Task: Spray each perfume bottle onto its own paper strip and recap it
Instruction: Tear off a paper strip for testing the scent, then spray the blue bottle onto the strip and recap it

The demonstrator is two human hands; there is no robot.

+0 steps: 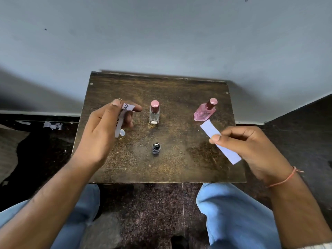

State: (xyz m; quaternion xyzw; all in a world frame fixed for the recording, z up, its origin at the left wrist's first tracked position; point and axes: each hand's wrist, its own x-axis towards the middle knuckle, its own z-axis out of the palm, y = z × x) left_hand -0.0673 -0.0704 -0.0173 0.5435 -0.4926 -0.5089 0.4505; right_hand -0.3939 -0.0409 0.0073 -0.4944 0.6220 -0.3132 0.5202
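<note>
Three perfume bottles stand on a small dark wooden table [179,168]. A clear square bottle [154,114] with a pink cap is at the middle back. A pink faceted bottle [204,113] with a pink cap is at the back right. A tiny dark bottle [156,148] stands in the middle, and whether it has a cap I cannot tell. My left hand [106,128] holds a printed paper strip [121,121] upright, left of the clear bottle. My right hand [248,146] pinches a plain white strip [210,130] near the pink bottle.
The table stands against a grey wall [161,33] on a dark speckled floor. Torn paper scraps [53,125] lie on the floor at the left. My knees in blue jeans [233,212] are below the table's front edge.
</note>
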